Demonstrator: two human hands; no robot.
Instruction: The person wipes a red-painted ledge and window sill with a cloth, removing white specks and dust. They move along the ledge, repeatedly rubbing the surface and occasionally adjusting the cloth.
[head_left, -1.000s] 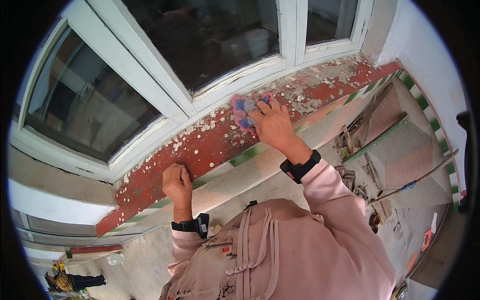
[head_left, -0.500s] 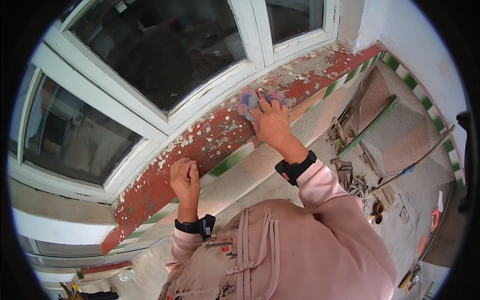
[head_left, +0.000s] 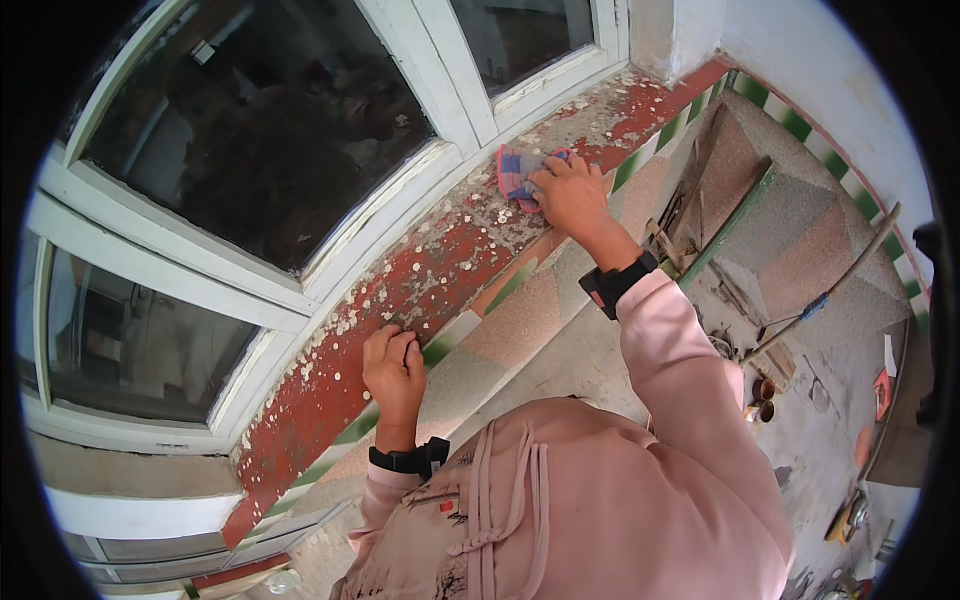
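Observation:
A blue and grey checked cloth (head_left: 518,178) with a pink border lies bunched on the windowsill (head_left: 440,270), whose red paint is flaking and speckled white. Pressing down on the cloth, my right hand (head_left: 577,200) grips it with bent fingers, near the sill's outer edge. My left hand (head_left: 396,372) rests against that same edge farther left, its fingers curled in and the thumb beside them; nothing shows in it. Each wrist wears a black band.
White-framed windows (head_left: 290,290) stand behind the sill. Below, a green-edged board (head_left: 730,220), a long stick (head_left: 820,300) and wood scraps lean or lie by the speckled wall. Two small cans (head_left: 762,410) sit on the floor. A white wall (head_left: 830,90) closes the right side.
My right hand has pushed the cloth a little farther along the sill toward the right-hand wall. My left hand stays at the edge, curled. The whole view has shifted slightly.

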